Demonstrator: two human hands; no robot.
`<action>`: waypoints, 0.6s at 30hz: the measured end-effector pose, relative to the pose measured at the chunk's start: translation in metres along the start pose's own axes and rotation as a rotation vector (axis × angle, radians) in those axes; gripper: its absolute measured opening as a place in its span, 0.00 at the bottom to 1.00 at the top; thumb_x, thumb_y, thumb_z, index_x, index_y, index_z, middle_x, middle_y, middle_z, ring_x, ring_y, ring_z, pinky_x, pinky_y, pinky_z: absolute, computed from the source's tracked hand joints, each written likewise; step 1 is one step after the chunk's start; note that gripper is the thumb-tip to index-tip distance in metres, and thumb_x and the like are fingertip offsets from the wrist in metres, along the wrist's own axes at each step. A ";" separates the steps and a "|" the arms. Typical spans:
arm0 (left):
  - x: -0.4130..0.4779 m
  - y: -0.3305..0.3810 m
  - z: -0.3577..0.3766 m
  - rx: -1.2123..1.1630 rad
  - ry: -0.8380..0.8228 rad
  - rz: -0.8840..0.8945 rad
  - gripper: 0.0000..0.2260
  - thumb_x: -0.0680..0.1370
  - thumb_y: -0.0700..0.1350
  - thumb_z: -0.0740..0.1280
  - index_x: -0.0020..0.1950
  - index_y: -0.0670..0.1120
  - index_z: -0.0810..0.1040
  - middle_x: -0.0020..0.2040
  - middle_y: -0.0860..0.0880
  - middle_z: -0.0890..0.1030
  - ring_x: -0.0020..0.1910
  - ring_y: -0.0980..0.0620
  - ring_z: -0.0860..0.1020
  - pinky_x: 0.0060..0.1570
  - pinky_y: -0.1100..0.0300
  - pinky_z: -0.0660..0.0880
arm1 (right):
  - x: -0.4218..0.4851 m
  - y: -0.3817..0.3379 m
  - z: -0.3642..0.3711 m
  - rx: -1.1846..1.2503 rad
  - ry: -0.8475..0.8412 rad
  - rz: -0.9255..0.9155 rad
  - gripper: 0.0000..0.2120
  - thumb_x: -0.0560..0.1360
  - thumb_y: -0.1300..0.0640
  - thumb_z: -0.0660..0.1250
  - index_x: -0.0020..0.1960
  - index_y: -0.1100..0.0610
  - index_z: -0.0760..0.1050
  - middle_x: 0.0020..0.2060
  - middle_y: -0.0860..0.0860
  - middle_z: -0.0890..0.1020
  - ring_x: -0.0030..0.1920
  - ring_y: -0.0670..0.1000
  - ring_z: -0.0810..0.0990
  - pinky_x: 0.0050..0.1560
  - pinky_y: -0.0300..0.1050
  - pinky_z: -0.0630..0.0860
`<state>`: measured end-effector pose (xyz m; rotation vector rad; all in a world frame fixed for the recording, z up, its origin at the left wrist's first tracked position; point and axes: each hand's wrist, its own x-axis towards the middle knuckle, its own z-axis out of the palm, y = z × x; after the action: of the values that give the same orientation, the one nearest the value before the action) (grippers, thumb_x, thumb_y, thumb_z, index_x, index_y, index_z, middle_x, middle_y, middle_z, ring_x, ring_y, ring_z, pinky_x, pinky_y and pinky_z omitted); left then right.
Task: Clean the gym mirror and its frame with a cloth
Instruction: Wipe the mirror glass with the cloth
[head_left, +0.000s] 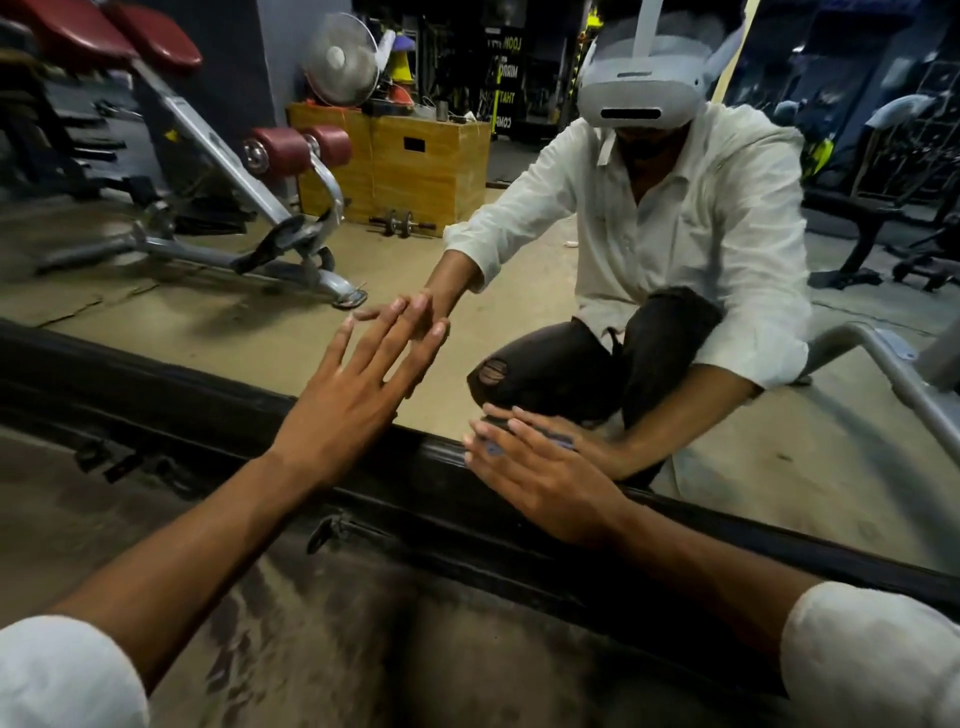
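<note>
Maroon-padded bench (208, 139) reflects in mirror (218, 322) above black frame (156, 387).

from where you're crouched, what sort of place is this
A gym, almost certainly. The mirror reflects a workout bench with red pads and leg rollers, a small dumbbell on the floor by a wooden box, and more dark benches at the right.

Mirror (260, 332): smooth, glossy glass. Frame (208, 395) along its lower edge: black, smooth, with a dull sheen. Floor (363, 623): rough, matt, dusty concrete. Beneath my right hand (545, 478), a matt bluish cloth (492, 449); my sleeves (62, 670), matt white fabric.
</note>
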<state>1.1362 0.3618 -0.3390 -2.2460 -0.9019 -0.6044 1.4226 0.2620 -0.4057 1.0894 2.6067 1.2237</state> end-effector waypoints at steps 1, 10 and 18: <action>-0.001 0.000 0.000 0.003 -0.009 0.002 0.58 0.71 0.43 0.81 0.88 0.46 0.42 0.87 0.40 0.39 0.86 0.38 0.43 0.80 0.32 0.59 | -0.003 0.000 0.000 -0.017 0.026 -0.040 0.27 0.86 0.59 0.56 0.84 0.62 0.57 0.83 0.60 0.59 0.84 0.61 0.55 0.84 0.59 0.47; 0.002 -0.013 -0.012 -0.004 0.009 -0.012 0.56 0.72 0.47 0.81 0.88 0.49 0.45 0.88 0.41 0.45 0.86 0.40 0.52 0.79 0.36 0.64 | 0.051 0.159 -0.136 -0.030 0.299 0.231 0.26 0.86 0.61 0.52 0.84 0.62 0.57 0.84 0.60 0.58 0.84 0.61 0.51 0.83 0.61 0.48; 0.004 -0.030 -0.012 -0.025 -0.014 -0.144 0.59 0.70 0.55 0.82 0.88 0.46 0.45 0.87 0.40 0.41 0.86 0.38 0.47 0.79 0.34 0.62 | 0.104 0.120 -0.106 -0.098 0.297 0.275 0.31 0.84 0.61 0.58 0.85 0.61 0.53 0.85 0.59 0.53 0.85 0.63 0.47 0.84 0.63 0.49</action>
<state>1.1149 0.3724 -0.3168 -2.2227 -1.0757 -0.6690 1.3779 0.3102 -0.2257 1.3789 2.6268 1.6706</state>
